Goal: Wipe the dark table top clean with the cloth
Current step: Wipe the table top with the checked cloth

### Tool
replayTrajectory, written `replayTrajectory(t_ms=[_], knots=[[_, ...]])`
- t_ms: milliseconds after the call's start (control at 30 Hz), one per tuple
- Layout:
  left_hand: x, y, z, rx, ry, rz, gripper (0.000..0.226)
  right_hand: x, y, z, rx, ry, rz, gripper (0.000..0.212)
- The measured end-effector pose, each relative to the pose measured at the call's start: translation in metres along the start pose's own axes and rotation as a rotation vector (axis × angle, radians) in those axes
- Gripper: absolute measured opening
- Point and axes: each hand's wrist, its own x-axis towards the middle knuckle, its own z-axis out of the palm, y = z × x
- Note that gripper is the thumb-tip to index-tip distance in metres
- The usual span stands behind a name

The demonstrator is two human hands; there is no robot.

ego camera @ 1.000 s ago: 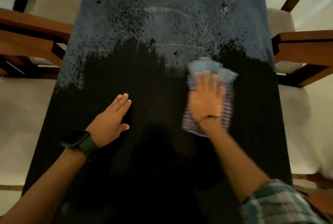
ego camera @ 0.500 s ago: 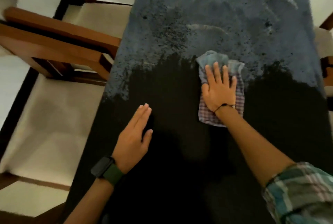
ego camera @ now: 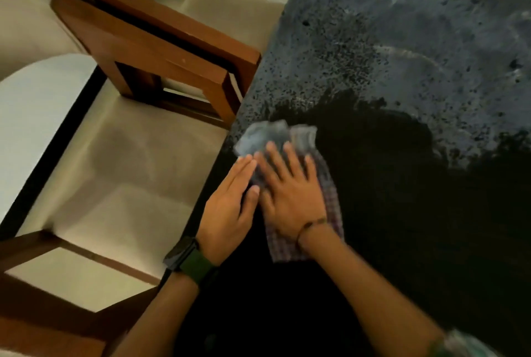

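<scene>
I press my right hand (ego camera: 290, 198) flat on the cloth (ego camera: 330, 193), fingers straight and spread so my palm pushes the fabric against the worktop (ego camera: 402, 213) across a wide patch instead of bunching it under the fingertips; nothing is pinched, the hand only bears down. The cloth lies near the worktop's left edge, right at the ragged line where the deep black surface meets the grey, speckled film further out, which I judge to be the part not yet wiped. My left hand (ego camera: 230, 204) lies beside it, also flat and released, fingers together, its fingertips just touching the cloth's near-left corner; I take it as a brace for my weight while I lean toward that edge. The cloth is thin, checked in faded red and white, its far end crumpled into soft bluish folds ahead of my fingers. The worktop looks hard and smooth, the film on it chalky with faint curved smears. On my left wrist sits a watch (ego camera: 186, 259) with a dark green band, and wooden chairs (ego camera: 161, 49) with pale cushioned seats stand just off the worktop's left side
</scene>
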Motion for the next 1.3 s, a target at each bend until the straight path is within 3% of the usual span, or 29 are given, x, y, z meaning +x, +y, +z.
replayTrajectory(t_ms=[133, 233, 367, 467, 567, 733, 833, 933, 1067, 1133, 1200, 1300], knots=[[0.013, 0.000, -0.006, -0.051, 0.028, -0.052, 0.052, 0.112, 0.032, -0.024, -0.085, 0.084, 0.203, 0.062], [0.021, 0.002, -0.014, -0.058, 0.067, -0.061, 0.049, 0.133, 0.035, -0.027, -0.069, 0.086, 0.252, 0.059], [0.024, 0.000, -0.029, -0.073, 0.153, -0.044, 0.045, 0.036, -0.026, -0.009, -0.154, -0.072, -0.045, 0.066], [0.024, -0.006, -0.034, -0.101, 0.134, -0.076, 0.044, -0.039, -0.061, 0.009, -0.120, -0.083, -0.296, 0.060], [0.027, -0.006, -0.039, -0.110, 0.145, -0.098, 0.046, -0.013, -0.044, 0.005, -0.140, -0.083, -0.404, 0.058], [0.028, -0.012, -0.038, -0.114, 0.164, -0.100, 0.047, 0.142, 0.017, -0.033, -0.213, -0.046, -0.072, 0.074], [0.021, -0.013, -0.039, -0.117, 0.151, -0.128, 0.045, 0.188, 0.046, -0.047, -0.195, -0.021, 0.015, 0.076], [0.022, -0.002, -0.044, -0.161, 0.234, -0.094, 0.044, 0.161, 0.018, -0.035, -0.227, -0.026, 0.010, 0.061], [0.034, 0.022, -0.043, -0.370, 0.202, 0.090, 0.038, 0.029, -0.065, -0.002, -0.054, -0.082, -0.224, 0.060], [0.037, 0.010, -0.046, -0.289, 0.201, -0.078, 0.045, -0.018, -0.086, 0.005, -0.024, -0.158, -0.370, 0.051], [0.038, -0.002, -0.047, -0.211, 0.212, -0.086, 0.049, -0.016, -0.080, 0.003, -0.073, -0.192, -0.440, 0.051], [0.053, -0.008, -0.054, -0.141, 0.168, -0.082, 0.050, 0.036, -0.052, -0.006, -0.063, -0.104, -0.339, 0.060]])
